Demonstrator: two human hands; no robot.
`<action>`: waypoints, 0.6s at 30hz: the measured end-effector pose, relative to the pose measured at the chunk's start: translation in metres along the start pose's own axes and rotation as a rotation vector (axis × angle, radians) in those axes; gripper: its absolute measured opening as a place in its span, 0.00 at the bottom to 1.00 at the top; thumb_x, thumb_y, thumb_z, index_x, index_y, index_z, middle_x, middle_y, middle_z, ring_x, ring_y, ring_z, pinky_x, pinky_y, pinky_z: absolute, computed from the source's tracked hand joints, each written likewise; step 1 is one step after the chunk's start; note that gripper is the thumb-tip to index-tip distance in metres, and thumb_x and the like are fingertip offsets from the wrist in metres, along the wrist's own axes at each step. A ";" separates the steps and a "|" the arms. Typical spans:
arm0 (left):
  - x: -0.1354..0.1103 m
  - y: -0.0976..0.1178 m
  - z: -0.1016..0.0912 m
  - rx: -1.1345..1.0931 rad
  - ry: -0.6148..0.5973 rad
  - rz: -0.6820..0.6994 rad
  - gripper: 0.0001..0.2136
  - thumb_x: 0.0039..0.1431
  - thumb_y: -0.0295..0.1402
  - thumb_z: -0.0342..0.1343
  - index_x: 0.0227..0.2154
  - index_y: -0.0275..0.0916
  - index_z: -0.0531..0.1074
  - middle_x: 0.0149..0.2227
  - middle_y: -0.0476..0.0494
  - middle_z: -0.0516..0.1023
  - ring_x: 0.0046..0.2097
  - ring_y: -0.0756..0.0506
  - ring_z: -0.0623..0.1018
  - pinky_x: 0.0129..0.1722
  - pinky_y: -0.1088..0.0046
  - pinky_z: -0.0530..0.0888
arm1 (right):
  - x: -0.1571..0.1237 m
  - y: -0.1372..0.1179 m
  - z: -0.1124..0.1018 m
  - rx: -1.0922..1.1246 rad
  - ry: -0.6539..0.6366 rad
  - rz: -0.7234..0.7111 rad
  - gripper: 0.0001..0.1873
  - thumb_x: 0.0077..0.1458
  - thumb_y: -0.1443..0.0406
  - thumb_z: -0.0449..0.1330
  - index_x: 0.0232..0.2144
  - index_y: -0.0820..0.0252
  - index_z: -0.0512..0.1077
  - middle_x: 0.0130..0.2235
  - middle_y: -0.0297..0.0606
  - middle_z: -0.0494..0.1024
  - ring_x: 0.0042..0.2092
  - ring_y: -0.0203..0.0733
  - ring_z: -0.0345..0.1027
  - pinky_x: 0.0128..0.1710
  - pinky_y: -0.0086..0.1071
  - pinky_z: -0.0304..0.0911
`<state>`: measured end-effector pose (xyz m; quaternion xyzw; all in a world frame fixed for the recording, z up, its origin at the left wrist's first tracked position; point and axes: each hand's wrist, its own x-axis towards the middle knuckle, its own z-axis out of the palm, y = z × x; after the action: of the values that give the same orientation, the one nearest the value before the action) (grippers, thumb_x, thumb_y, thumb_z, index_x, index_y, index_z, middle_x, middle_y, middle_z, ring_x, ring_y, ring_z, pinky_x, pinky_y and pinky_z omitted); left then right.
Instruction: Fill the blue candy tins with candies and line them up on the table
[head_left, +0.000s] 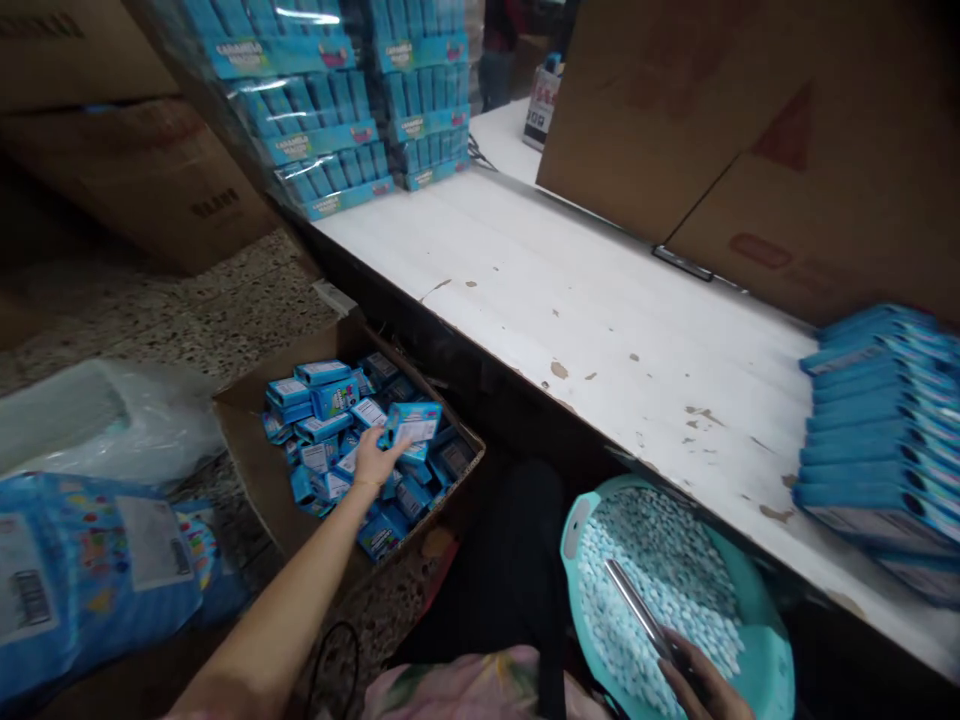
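Observation:
My left hand [379, 458] reaches down into a cardboard box [247, 440] on the floor and grips a small blue carton [412, 422], lifting it above several other blue cartons [322, 400] lying loose in the box. My right hand [701, 680] at the bottom edge holds a shiny metal scoop [637, 605] that rests in a teal basin [765, 650] filled with small pale blue candies [660, 570].
A worn white table [600, 320] runs across the right. A stack of flat blue cartons [877, 430] lies at its right end. Shrink-wrapped blue display packs [337, 110] stand at its far end. Large cardboard boxes [750, 130] stand behind. Blue bags [82, 570] and a plastic bag [112, 420] lie on the floor at left.

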<state>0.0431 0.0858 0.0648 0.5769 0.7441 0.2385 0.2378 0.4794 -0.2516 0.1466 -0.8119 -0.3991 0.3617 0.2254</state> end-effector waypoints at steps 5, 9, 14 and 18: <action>-0.025 0.102 -0.076 -0.226 -0.082 0.305 0.25 0.40 0.46 0.59 0.42 0.40 0.67 0.42 0.47 0.73 0.44 0.43 0.71 0.48 0.64 0.66 | -0.013 -0.006 0.000 0.053 0.062 -0.095 0.21 0.46 0.54 0.58 0.41 0.57 0.72 0.44 0.39 0.75 0.47 0.47 0.67 0.47 0.34 0.63; -0.055 0.223 -0.067 -0.437 -0.373 0.448 0.25 0.42 0.47 0.58 0.43 0.36 0.68 0.40 0.46 0.75 0.41 0.44 0.73 0.43 0.66 0.70 | -0.017 -0.014 -0.007 0.127 0.126 -0.166 0.20 0.49 0.56 0.56 0.43 0.58 0.71 0.45 0.41 0.74 0.47 0.47 0.66 0.48 0.37 0.62; -0.083 0.333 -0.004 -0.522 -0.747 0.327 0.27 0.36 0.49 0.61 0.35 0.31 0.71 0.31 0.42 0.75 0.31 0.46 0.74 0.33 0.68 0.73 | -0.034 -0.004 -0.015 0.233 0.218 -0.175 0.21 0.49 0.57 0.56 0.44 0.60 0.70 0.46 0.43 0.73 0.49 0.47 0.65 0.50 0.38 0.60; -0.089 0.365 0.021 -0.457 -0.757 0.223 0.26 0.33 0.48 0.63 0.31 0.32 0.70 0.27 0.43 0.73 0.28 0.48 0.73 0.26 0.70 0.73 | -0.050 0.016 -0.017 0.283 0.248 -0.142 0.21 0.49 0.56 0.56 0.45 0.59 0.69 0.47 0.41 0.72 0.49 0.47 0.63 0.51 0.38 0.58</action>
<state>0.3482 0.0811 0.2849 0.6329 0.4664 0.1929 0.5871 0.4793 -0.3025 0.1671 -0.7803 -0.3695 0.2945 0.4097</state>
